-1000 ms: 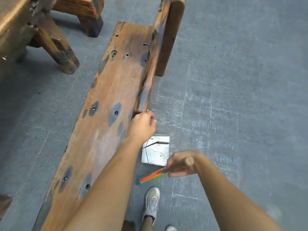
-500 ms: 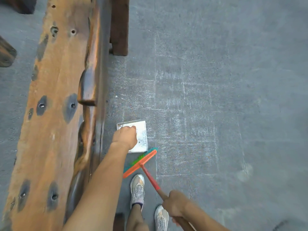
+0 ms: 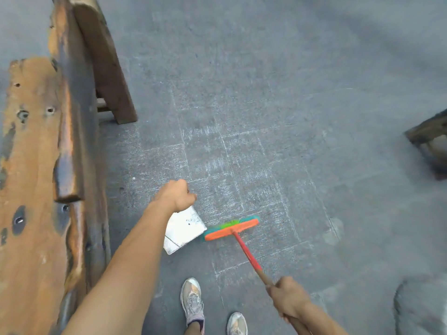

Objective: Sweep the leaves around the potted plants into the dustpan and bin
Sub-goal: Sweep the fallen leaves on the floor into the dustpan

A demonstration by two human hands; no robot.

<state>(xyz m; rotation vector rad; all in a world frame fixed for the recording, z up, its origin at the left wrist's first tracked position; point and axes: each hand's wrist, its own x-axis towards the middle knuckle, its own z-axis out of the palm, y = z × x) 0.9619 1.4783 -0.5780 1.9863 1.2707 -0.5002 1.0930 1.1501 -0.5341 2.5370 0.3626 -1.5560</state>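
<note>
While the head view shows the left hand (image 3: 177, 194) above the metal dustpan (image 3: 183, 229), fingers curled into a fist, presumably round a handle hidden beneath it, the right hand (image 3: 287, 298) has its fingers wrapped round the stick of the broom (image 3: 232, 228). Half a second ago the orange head lay at the pan's near edge; now it touches the right corner, on the paved floor (image 3: 266, 117) beside the wooden bench (image 3: 36, 165). No leaves or pots show, so this looks like positioning, with the sweeping yet to begin.
</note>
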